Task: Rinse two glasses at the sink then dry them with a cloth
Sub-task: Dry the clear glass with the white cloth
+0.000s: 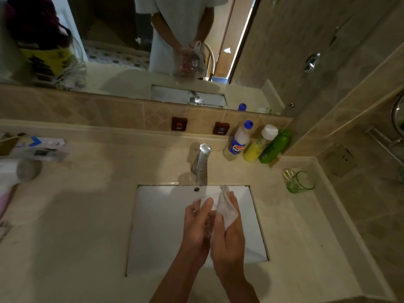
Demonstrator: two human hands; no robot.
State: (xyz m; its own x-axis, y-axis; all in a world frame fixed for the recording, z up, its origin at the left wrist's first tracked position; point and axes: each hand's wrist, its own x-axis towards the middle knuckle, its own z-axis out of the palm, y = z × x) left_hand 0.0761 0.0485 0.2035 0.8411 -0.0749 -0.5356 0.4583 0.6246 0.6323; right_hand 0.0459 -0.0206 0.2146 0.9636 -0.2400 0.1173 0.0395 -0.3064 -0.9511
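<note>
Over the white sink (pixel 157 226) my left hand (pixel 196 224) grips a clear glass (pixel 206 201), its rim showing above my fingers. My right hand (pixel 229 239) presses a white cloth (pixel 226 209) against the glass's right side. Most of the glass is hidden between my hands and the cloth. A second, green-tinted glass (pixel 299 181) stands on the counter to the right of the sink, apart from both hands.
A chrome tap (pixel 202 165) stands behind the sink, no water visibly running. Three bottles (pixel 255 143) lean against the back wall at right. Boxes and a pale appliance (pixel 26 158) sit on the counter's left. A mirror (pixel 131 40) above reflects me.
</note>
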